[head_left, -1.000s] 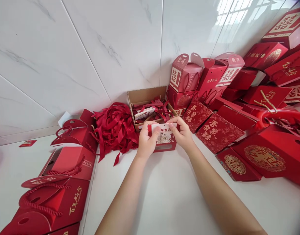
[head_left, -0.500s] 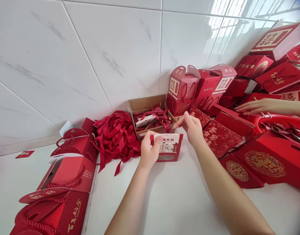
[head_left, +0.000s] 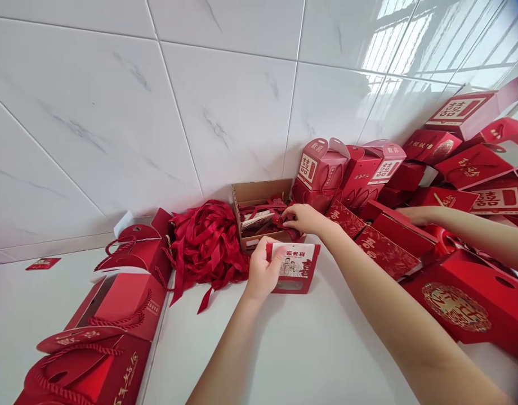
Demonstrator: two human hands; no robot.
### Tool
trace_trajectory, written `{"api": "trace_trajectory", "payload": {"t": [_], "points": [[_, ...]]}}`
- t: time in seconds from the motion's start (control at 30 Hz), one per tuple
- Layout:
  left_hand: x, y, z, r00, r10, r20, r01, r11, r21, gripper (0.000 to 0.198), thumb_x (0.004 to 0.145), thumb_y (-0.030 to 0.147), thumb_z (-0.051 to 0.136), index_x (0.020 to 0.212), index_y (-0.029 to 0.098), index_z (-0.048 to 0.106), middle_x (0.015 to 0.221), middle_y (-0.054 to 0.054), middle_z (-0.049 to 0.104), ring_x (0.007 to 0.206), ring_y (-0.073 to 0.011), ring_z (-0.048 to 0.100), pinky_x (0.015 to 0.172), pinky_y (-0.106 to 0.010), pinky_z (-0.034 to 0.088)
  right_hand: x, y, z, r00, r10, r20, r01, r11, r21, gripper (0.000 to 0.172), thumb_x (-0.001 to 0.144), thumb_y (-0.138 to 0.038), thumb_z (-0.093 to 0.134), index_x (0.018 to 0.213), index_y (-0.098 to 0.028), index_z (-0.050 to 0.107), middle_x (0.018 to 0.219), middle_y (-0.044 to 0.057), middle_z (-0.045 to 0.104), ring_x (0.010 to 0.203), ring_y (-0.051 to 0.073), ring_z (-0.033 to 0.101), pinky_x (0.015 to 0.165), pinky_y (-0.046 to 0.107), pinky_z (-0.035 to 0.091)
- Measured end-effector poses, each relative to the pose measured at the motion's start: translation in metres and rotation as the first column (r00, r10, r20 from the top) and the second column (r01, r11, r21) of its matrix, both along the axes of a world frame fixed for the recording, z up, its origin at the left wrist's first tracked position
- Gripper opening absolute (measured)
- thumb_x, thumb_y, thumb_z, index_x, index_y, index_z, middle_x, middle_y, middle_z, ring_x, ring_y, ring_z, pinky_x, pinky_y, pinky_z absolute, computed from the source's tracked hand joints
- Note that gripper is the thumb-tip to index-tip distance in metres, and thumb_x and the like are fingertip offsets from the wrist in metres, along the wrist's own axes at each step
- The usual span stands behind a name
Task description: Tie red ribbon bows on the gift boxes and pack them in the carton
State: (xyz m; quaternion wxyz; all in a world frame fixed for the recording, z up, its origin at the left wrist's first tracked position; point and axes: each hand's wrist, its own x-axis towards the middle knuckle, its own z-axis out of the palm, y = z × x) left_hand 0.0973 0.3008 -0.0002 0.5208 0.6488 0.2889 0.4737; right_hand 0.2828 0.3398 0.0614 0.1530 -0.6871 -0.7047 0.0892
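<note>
Gripping the small red-and-white box by its left edge, at the centre of the frame, with the left hand closed on it. Holding its top edge running left to right. Just beyond, slightly higher in the frame, reaching with the right hand, half curled, into the right side of the open carton; cannot tell whether pinching any red pieces there.

- Tiled room; whether home, shop or workshop, I can't tell from here.
- Glossy, marbled white wall tiles catch barred window light.
- Red gift boxes crowd a white bench beside heaped ribbon.
</note>
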Motion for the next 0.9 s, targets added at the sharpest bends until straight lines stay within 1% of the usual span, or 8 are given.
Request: {"api": "trace_trajectory", "payload": {"t": [0.07,0.2,0.3,0.47,0.6,0.73,0.8,0.9], "points": [[-0.001,0.0,0.0,1.0,-0.011,-0.001,0.011,1.0,0.0,0.023,0.085,0.041,0.06,0.083,0.021,0.05,0.074,0.002,0.059,0.07,-0.0138,0.056,0.068,-0.023,0.045,-0.001,-0.001,0.002,0.999,0.01,0.046,-0.01,1.0,-0.004,0.027,0.08,-0.024,0.071,0.106,-0.014,0.066,0.105,0.007,0.069,0.096,0.02,0.064,0.085,0.034,0.05],[-0.001,0.0,-0.002,1.0,-0.024,0.001,0.024,1.0,-0.01,0.025,0.086,0.044,0.059,0.084,0.02,0.05,0.075,0.002,0.06,0.069,-0.0142,0.057,0.067,-0.024,0.046,-0.004,-0.001,0.008,0.991,0.049,0.123,-0.04,0.997,-0.069,0.019,0.085,-0.028,0.067,0.099,-0.015,0.065,0.109,0.006,0.065,0.105,0.021,0.059,0.093,0.043,0.047],[-0.001,0.001,-0.003,1.0,-0.022,0.001,0.022,1.0,-0.008,0.026,0.086,0.045,0.059,0.084,0.02,0.05,0.074,0.002,0.06,0.068,-0.0143,0.057,0.066,-0.024,0.046,-0.007,0.0,0.011,0.985,0.079,0.154,-0.058,0.989,-0.136,0.02,0.089,-0.031,0.062,0.103,-0.017,0.065,0.112,0.006,0.064,0.11,0.022,0.057,0.098,0.047,0.043],[-0.002,0.002,-0.003,1.0,-0.022,-0.004,0.022,1.0,0.006,0.025,0.086,0.043,0.059,0.085,0.02,0.051,0.076,0.001,0.061,0.071,-0.0146,0.057,0.068,-0.024,0.046,-0.008,0.0,0.017,0.986,0.082,0.142,-0.047,0.97,-0.238,0.024,0.094,-0.035,0.056,0.107,-0.016,0.064,0.112,0.007,0.065,0.105,0.021,0.061,0.097,0.047,0.046],[-0.002,0.003,-0.005,1.0,-0.027,-0.004,0.027,1.0,0.002,0.025,0.086,0.044,0.059,0.084,0.02,0.05,0.077,0.0,0.061,0.072,-0.015,0.058,0.07,-0.025,0.046,-0.005,-0.001,0.023,0.992,0.093,0.082,-0.068,0.961,-0.267,0.024,0.093,-0.034,0.057,0.107,-0.016,0.066,0.113,0.007,0.067,0.106,0.021,0.062,0.098,0.047,0.045],[-0.002,0.003,-0.006,1.0,-0.029,0.002,0.029,1.0,-0.001,0.025,0.086,0.043,0.059,0.085,0.02,0.051,0.078,0.0,0.062,0.073,-0.0151,0.058,0.071,-0.025,0.046,-0.001,-0.002,0.025,0.993,0.114,0.007,-0.108,0.959,-0.261,0.016,0.087,-0.023,0.063,0.099,-0.021,0.073,0.103,0.002,0.074,0.099,0.02,0.067,0.094,0.037,0.048],[-0.001,0.003,-0.005,1.0,-0.03,0.003,0.03,1.0,-0.005,0.025,0.086,0.043,0.059,0.085,0.02,0.051,0.077,0.0,0.061,0.072,-0.015,0.057,0.07,-0.025,0.046,0.001,-0.002,0.024,0.992,0.123,-0.026,-0.126,0.96,-0.249,0.016,0.082,-0.019,0.066,0.094,-0.024,0.075,0.098,-0.001,0.076,0.094,0.019,0.069,0.087,0.029,0.049],[-0.002,0.002,-0.003,0.999,-0.032,0.005,0.033,0.999,-0.009,0.024,0.086,0.042,0.059,0.085,0.02,0.05,0.075,0.001,0.061,0.071,-0.0148,0.057,0.069,-0.024,0.046,0.001,-0.003,0.022,0.99,0.129,-0.058,-0.139,0.965,-0.223,0.018,0.077,-0.017,0.069,0.092,-0.024,0.076,0.094,-0.001,0.076,0.088,0.018,0.07,0.08,0.026,0.05]]}}
